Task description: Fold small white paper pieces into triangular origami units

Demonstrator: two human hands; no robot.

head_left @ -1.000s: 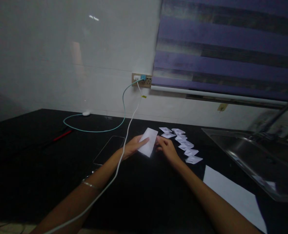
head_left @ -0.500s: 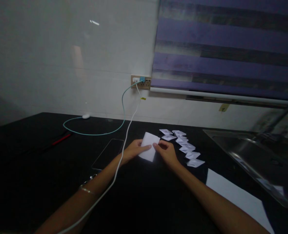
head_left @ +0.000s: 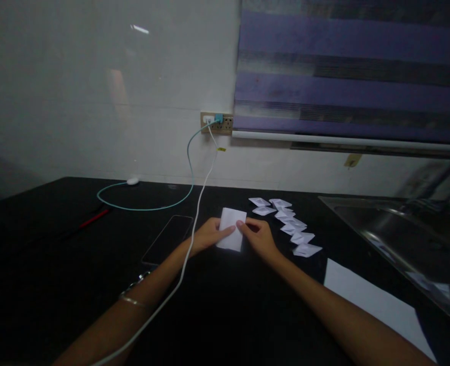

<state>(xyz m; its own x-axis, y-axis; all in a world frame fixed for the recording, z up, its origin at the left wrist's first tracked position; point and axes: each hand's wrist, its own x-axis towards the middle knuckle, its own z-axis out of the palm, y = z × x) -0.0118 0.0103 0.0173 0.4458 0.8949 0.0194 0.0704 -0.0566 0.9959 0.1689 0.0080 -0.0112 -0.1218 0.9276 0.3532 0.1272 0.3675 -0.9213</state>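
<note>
A small folded sheet of white paper [head_left: 230, 240] is held between both hands over the black counter. My left hand [head_left: 211, 233] grips its left edge, thumb lying across the front and fingers behind. At the right edge, my right hand [head_left: 258, 235] pinches the paper with its thumb on the face; the other fingers curl behind it. Just beyond the right hand lie several folded white paper boats [head_left: 294, 226], set close together in a slanting row.
A dark phone [head_left: 167, 240] lies left of the hands. A white cable [head_left: 199, 201] runs from the wall socket [head_left: 227, 123] across my left forearm. White sheets [head_left: 373, 300] rest by my right forearm, near the steel sink [head_left: 385, 234]. A red pen-like object [head_left: 94, 218] is at left.
The folded paper has turned slightly and stands straighter between my hands. Both hands keep their hold. The camera view has shifted a little.
</note>
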